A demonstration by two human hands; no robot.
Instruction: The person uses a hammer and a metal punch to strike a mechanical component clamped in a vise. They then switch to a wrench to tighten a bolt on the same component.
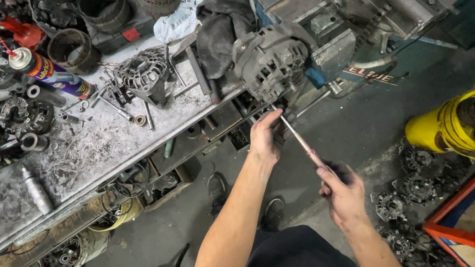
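Left hand [265,138] fingers curled shut near the tip end of a long thin rod tool [302,144], right under the alternator [270,60]. Right hand [343,194] closed around the tool's handle end, shaft running up-left between both hands. Tip meets the alternator's lower edge; exact contact point hidden by fingers. Alternator clamped in the blue vise [321,38] at the edge of the workbench [94,147]. Spray can [48,71] well apart, far left.

A purple-and-yellow labelled spray can [49,72] lies near the table's [94,147] far left corner, a printed white bag [182,14] sits at its far edge, and red lettering [368,74] marks the machine beyond its right end.
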